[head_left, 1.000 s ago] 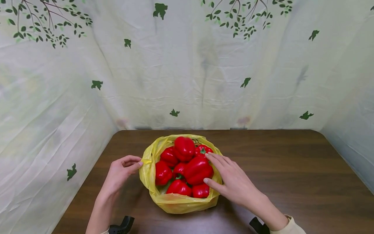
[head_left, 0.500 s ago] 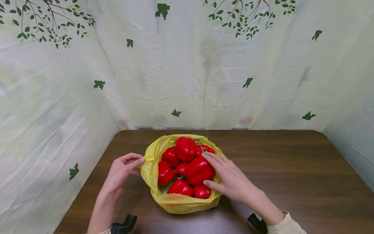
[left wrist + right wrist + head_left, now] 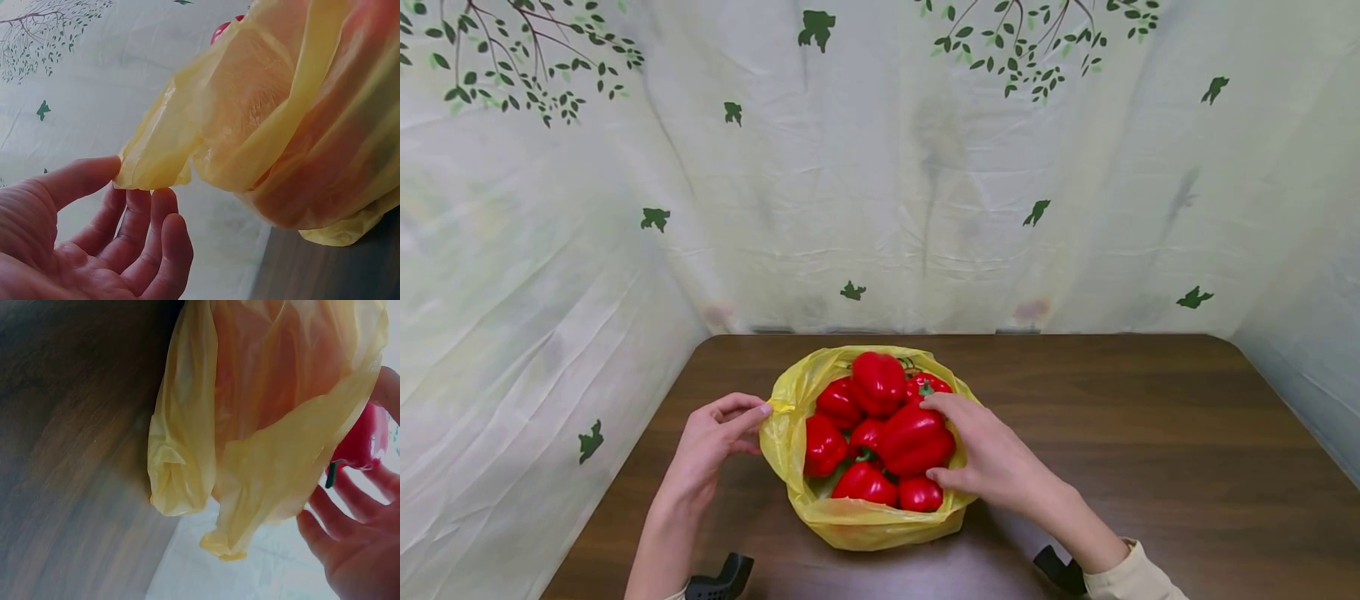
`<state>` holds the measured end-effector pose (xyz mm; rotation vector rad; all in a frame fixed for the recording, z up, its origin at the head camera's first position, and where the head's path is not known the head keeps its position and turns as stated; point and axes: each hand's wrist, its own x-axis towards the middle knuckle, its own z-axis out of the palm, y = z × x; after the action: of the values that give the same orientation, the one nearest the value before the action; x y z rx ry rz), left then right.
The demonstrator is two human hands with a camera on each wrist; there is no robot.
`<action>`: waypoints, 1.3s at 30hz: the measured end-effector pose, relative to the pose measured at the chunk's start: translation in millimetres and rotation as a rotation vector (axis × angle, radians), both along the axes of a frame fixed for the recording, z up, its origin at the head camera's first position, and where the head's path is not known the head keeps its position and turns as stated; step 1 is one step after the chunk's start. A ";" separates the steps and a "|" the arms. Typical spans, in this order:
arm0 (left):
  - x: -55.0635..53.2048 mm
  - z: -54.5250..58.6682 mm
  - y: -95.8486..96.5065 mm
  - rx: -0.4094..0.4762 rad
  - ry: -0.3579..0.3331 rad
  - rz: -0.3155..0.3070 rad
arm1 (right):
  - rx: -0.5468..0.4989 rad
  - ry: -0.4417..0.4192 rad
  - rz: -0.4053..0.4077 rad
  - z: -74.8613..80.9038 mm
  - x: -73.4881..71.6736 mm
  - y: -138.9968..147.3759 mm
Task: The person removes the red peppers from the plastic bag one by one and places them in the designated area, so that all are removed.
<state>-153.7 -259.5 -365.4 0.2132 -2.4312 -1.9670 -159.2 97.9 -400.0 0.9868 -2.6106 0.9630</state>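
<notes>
A yellow plastic bag stands with its mouth spread, filled with several glossy red bell peppers. My left hand pinches the bag's left rim between thumb and fingers; the left wrist view shows the pulled-out yellow edge there. On the right side, my right hand reaches over the rim, its thumb and fingers curled round a large red bell pepper. That pepper's green stem shows in the right wrist view. The bag wall hides the lower contents.
Under the bag is a dark brown wooden table, which extends to both sides. Behind it hangs a pale curtain printed with leaves and branches. At the back of the bag, a red fruit with a green stalk looks like a tomato.
My right hand's fingers, flatter over the large pepper before, have curled in around it. The left hand keeps its hold on the rim, and the bag has stayed in place.
</notes>
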 end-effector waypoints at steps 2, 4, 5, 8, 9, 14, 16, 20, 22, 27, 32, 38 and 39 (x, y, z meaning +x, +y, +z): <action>0.6 0.9 -0.4 -0.006 0.008 0.005 | -0.032 -0.008 -0.004 0.6 0.8 -0.2; 1.1 1.6 -0.8 -0.012 0.014 0.009 | -0.073 -0.029 -0.002 1.9 1.8 0.1; 1.3 2.0 -0.9 -0.015 0.017 0.010 | -0.091 -0.044 -0.001 2.6 2.5 0.5; 1.8 2.6 -0.8 -0.018 0.015 0.012 | -0.133 -0.098 -0.006 5.5 5.2 2.7; 1.8 2.9 -0.9 -0.019 0.014 0.011 | -0.137 -0.109 -0.012 6.5 6.3 3.7; 1.3 4.4 0.9 -0.016 0.009 0.017 | -0.128 -0.126 -0.054 10.9 11.8 10.4; 1.3 4.5 1.5 -0.019 0.007 0.019 | -0.136 -0.126 -0.055 12.2 14.4 12.8; 1.3 3.8 2.0 -0.025 0.001 0.023 | -0.174 -0.131 -0.038 15.6 19.8 18.2; 1.4 3.7 2.0 -0.027 -0.004 0.028 | -0.198 -0.136 -0.027 17.5 21.9 21.1; 2.0 3.5 2.1 -0.030 -0.013 0.049 | -0.239 -0.140 0.003 22.6 25.4 29.4; 2.0 3.6 1.2 -0.021 -0.002 0.083 | -0.245 -0.130 -0.014 28.0 28.4 40.4; 0.8 3.7 0.1 -0.034 -0.020 0.089 | -0.275 -0.155 -0.070 31.1 29.6 55.1; 0.4 3.6 0.1 -0.035 -0.022 0.088 | -0.279 -0.157 -0.080 31.3 29.3 57.9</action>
<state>-153.3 -259.4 -361.8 0.3370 -2.4222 -1.8945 -129.9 155.8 -368.8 0.7604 -2.5187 1.3882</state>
